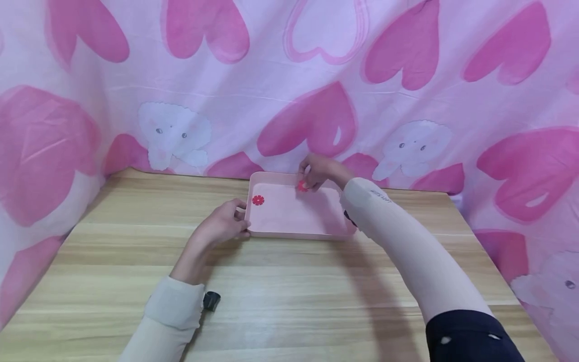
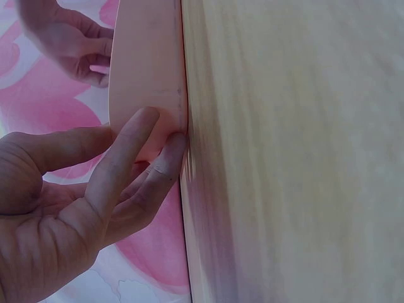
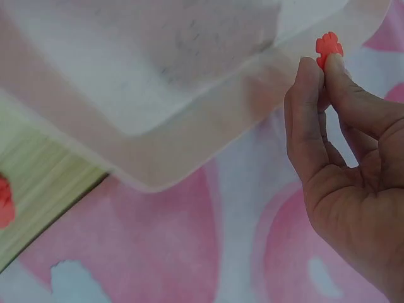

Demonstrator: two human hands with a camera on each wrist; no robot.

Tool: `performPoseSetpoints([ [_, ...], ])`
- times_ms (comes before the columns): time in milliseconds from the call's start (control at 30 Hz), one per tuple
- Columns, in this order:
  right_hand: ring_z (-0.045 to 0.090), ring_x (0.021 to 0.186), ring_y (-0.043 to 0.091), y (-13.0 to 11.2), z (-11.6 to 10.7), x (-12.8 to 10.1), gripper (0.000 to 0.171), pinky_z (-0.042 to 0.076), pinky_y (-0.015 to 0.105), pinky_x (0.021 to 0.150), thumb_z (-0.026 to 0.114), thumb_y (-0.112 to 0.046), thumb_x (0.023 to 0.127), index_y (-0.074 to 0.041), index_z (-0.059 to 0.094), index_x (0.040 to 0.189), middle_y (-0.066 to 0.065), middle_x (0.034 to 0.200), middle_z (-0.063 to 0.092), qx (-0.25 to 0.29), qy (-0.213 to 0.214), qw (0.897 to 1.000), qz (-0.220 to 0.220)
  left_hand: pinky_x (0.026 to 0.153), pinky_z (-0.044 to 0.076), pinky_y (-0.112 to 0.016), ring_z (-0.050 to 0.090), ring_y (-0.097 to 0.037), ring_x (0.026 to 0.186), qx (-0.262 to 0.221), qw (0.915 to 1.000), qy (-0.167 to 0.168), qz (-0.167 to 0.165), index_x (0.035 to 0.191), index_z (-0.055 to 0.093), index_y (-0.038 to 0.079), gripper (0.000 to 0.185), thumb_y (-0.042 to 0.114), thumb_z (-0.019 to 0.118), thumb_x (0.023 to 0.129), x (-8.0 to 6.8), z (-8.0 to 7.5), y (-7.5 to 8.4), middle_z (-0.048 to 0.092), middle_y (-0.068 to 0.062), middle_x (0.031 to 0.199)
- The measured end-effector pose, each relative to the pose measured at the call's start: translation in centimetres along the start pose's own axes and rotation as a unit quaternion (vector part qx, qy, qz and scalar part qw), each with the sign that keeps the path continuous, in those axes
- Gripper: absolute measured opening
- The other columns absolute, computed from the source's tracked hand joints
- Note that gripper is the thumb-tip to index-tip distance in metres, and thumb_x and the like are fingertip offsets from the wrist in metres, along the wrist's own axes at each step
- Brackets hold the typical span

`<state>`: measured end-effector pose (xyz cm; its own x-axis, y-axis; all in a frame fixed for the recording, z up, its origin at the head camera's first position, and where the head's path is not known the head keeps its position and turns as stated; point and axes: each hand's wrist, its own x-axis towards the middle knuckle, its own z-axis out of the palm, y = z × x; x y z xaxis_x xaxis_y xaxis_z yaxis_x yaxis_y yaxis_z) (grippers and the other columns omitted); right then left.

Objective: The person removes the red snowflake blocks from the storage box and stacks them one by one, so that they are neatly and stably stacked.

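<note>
A small red flower-shaped piece [image 3: 329,45] was pinched between the thumb and forefinger of the right hand [image 1: 316,172], held over the far edge of a shallow pink tray [image 1: 294,233]. From the head camera it showed only as a red spot under the fingertips; the right wrist view showed its scalloped, petal-like edge sticking up above the two fingertips, the other fingers curled in behind. A second red flower piece [image 1: 258,200], flat and round with a notched rim, lay on the tray floor near the left wall, well apart from the held one. In the right wrist view a red blur at the left edge may have been this piece; that could not be told for sure.

The tray was a smooth, matte, rounded-corner rectangle resting on a wooden table [image 1: 289,301] with pale striped grain. The left hand [image 1: 221,224] gripped the tray's near left corner. The left wrist view showed what the head view hid: the thumb lay against the rim and the fingers [image 2: 120,164] curled under the corner.

A soft cloth [image 1: 289,90] printed with pink hearts and pale elephants hung behind and beside the table.
</note>
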<state>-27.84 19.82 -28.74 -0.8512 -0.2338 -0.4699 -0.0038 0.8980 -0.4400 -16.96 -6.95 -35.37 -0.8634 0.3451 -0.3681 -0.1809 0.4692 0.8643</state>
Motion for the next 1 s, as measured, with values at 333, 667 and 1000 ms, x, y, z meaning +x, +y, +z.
performPoseSetpoints([
  [333,0.07,0.084,0.021,4.4,-3.4,-2.7,0.014,0.07,0.039,0.085,0.07,0.007,0.095,0.003,0.067,0.108,0.014,0.103,0.069,0.012,0.042,0.999,-0.002,0.088,0.069,-0.034,0.075,-0.027,0.099,-0.003,1.0,-0.005,0.006,0.151,0.042,-0.009,0.049,-0.003,0.06,0.105,0.0,-0.1,-0.1,0.062,-0.028,0.128],
  [667,0.067,0.076,0.02,10.9,-5.6,-5.5,0.018,0.07,0.037,0.078,0.072,0.009,0.094,0.008,0.063,0.109,0.014,0.091,0.068,0.048,0.032,0.998,0.007,0.088,0.069,-0.034,0.075,-0.028,0.1,0.009,0.9999,-0.005,0.008,0.152,0.041,-0.009,0.052,-0.002,0.061,0.104,-0.2,-0.2,-0.1,0.062,-0.029,0.13],
  [1000,0.067,0.082,0.013,17.4,-4.9,-7.4,0.016,0.069,0.034,0.083,0.07,0.006,0.098,0.011,0.065,0.113,0.007,0.094,0.069,0.119,-0.002,0.991,0.067,0.089,0.069,-0.035,0.074,-0.029,0.102,0.003,0.9999,-0.007,0.013,0.153,0.04,-0.01,0.054,-0.003,0.061,0.104,-0.1,-0.1,0.0,0.061,-0.029,0.129],
])
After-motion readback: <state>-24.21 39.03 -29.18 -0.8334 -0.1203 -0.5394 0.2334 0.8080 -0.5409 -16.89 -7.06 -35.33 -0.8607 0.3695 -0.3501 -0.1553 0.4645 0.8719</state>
